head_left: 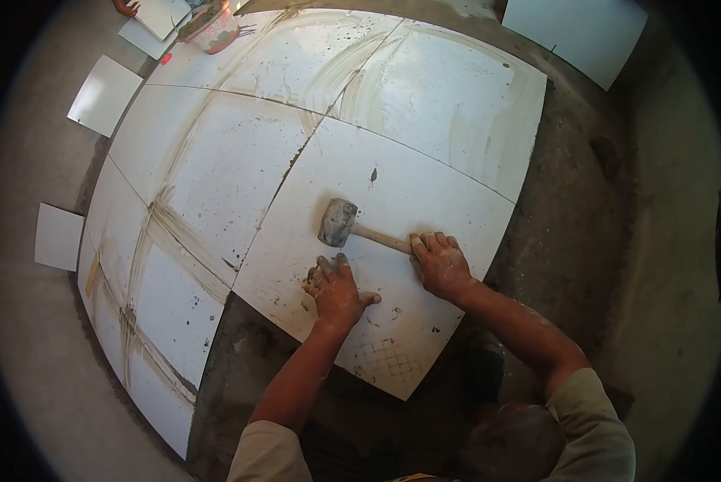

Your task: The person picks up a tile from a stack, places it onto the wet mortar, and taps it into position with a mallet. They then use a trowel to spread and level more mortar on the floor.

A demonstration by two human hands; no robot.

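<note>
My right hand (442,265) is closed round the end of a wooden handle belonging to a rubber mallet (339,222). The mallet's grey, dirt-smeared head is over the middle of a large white floor tile (449,205). Just below the head, my left hand (336,293) rests on the same tile, fingers spread and thumb out to the right. Dark crumbs of mortar and a crosshatched smudge mark the tile's near part. Cement dust coats the fingers of both hands.
More white tiles (232,161) with brown mortar smears adjoin on the left and far side. A bucket (213,32) stands at the far left, near another person's hand (126,7). Loose tile pieces (106,95) lean along the left wall; a white panel (577,36) is at the far right.
</note>
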